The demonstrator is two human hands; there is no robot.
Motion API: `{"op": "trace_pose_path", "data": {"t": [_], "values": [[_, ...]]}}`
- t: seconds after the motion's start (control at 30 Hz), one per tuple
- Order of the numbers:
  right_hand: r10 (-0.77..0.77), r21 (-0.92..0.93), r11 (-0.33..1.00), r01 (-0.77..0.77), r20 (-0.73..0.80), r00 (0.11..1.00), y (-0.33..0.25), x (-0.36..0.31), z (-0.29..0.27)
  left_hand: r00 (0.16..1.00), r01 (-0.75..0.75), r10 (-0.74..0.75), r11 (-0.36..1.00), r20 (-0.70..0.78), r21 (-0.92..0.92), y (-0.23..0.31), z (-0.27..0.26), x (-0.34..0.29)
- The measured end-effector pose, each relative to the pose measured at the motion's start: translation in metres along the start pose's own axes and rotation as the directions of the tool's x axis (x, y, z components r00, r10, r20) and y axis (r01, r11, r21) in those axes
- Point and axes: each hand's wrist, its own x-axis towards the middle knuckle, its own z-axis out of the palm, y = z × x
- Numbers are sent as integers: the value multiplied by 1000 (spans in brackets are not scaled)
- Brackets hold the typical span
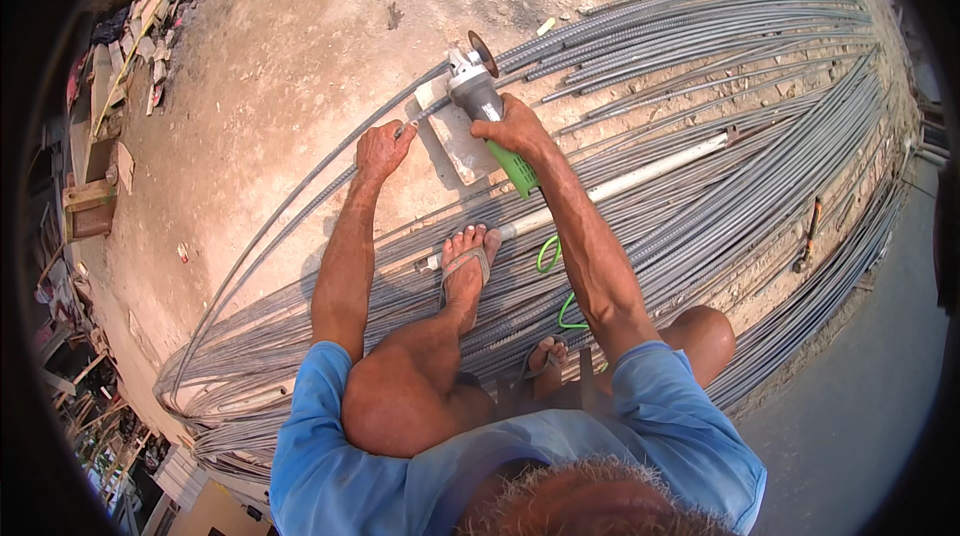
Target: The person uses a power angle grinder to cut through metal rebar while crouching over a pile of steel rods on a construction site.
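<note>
My right hand [515, 126] is wrapped round the body of an angle grinder [474, 86], grey at the head and green at the rear. Its round cutting disc [483, 53] stands on edge at the far end, close above the rebar; contact cannot be made out. My left hand [385, 150] is closed round a ribbed steel rebar [432, 108] left of the grinder. The rebar passes over a pale rectangular block [455, 141] on the ground. A second rebar [290, 198] curves beside it.
Long bundles of rebar [660, 226] spread across the ground under my sandalled feet [466, 261]. A white pipe [660, 168] lies over them, and a green cord [549, 254] loops near my right arm. Wood scraps and rubble [125, 66] are piled at the far left.
</note>
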Motion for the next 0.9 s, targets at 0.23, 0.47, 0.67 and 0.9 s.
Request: {"op": "trace_pose_path", "data": {"t": [0.23,0.47,0.67,0.9], "values": [[0,15,1000,0,-6,1000,-2,-7,-1,1000,17,-17,1000,23,-1,2,-2,0],[3,6,1000,-3,-1,1000,-2,-2,0,1000,-4,4,1000,-7,-11,-2,2,0],[-5,4,1000,5,-15,1000,3,0,1,1000,1,-1,1000,13,4,-1,3,3],[-13,-4,1000,12,-20,1000,-2,-7,-2,997,-52,51,998,-60,-17,-4,6,0]]}}
